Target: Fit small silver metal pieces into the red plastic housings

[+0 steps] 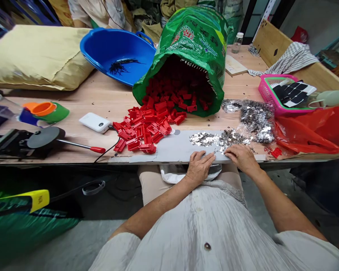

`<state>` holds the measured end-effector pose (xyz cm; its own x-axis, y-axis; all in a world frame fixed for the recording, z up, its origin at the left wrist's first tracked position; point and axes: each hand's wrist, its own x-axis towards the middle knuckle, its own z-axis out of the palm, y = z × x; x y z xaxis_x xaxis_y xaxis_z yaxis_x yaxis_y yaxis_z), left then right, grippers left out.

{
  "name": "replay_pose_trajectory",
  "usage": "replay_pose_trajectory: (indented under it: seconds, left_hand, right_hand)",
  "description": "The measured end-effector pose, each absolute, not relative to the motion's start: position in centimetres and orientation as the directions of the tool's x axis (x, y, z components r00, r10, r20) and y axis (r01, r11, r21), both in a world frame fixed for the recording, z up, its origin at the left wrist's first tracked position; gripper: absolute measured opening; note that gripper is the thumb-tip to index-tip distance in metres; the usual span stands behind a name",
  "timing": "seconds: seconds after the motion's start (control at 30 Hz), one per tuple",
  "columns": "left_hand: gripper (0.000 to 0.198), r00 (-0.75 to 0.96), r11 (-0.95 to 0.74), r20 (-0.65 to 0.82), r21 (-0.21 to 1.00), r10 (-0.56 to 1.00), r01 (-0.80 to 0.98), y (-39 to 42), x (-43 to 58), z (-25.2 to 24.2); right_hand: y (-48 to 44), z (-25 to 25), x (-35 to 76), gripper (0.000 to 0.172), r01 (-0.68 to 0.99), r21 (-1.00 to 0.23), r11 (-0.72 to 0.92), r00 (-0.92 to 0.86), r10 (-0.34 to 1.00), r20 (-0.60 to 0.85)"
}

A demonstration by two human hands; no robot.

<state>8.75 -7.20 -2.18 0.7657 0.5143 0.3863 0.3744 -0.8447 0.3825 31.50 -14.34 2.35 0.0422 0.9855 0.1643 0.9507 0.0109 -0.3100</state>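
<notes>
My left hand (200, 165) lies with its fingers stretched out on the front edge of a grey board (175, 146). Just beyond its fingertips is a pile of small shiny metal pieces (204, 139). My right hand (243, 157) has its fingers pressed together at the board, beside a darker pile of metal pieces (233, 137). What the right fingertips hold, if anything, is too small to make out. Left of the piles, red plastic parts (147, 130) spill from a green woven sack (197, 41) lying on its side.
A clear bag of metal pieces (257, 116) and a red plastic bag (316, 130) lie to the right, near a pink basket (267, 92). Leftward are a white power bank (94, 122) and a hand press with a red-tipped lever (80, 145). A blue basin (101, 47) stands behind.
</notes>
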Motion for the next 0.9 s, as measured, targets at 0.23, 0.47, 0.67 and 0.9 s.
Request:
replay_pose_trajectory:
  seconds: [0.23, 0.47, 0.67, 0.9]
  left_hand:
    - [0.039, 0.776, -0.863, 0.395, 0.345, 0.491, 0.37, -7.2, 8.6, -2.2]
    - [0.041, 0.777, -0.852, 0.377, 0.362, 0.504, 0.378, -7.4, 8.6, -2.1]
    - [0.04, 0.779, -0.811, 0.325, 0.455, 0.536, 0.368, -7.3, 8.3, -1.8]
    - [0.039, 0.758, -0.72, 0.288, 0.614, 0.586, 0.324, -7.1, 8.1, -1.6]
  right_hand:
    - [-13.9, 3.0, 31.8, 0.016, 0.962, -0.271, -0.034, 0.084, 0.981, 0.177]
    - [-12.4, 3.1, 31.0, 0.014, 0.97, -0.235, -0.057, 0.094, 0.984, 0.151]
    - [-11.5, 3.0, 30.7, 0.013, 0.984, -0.154, -0.087, 0.107, 0.986, 0.124]
    - [-11.4, 2.8, 30.9, 0.016, 0.988, -0.136, -0.08, 0.095, 0.989, 0.112]
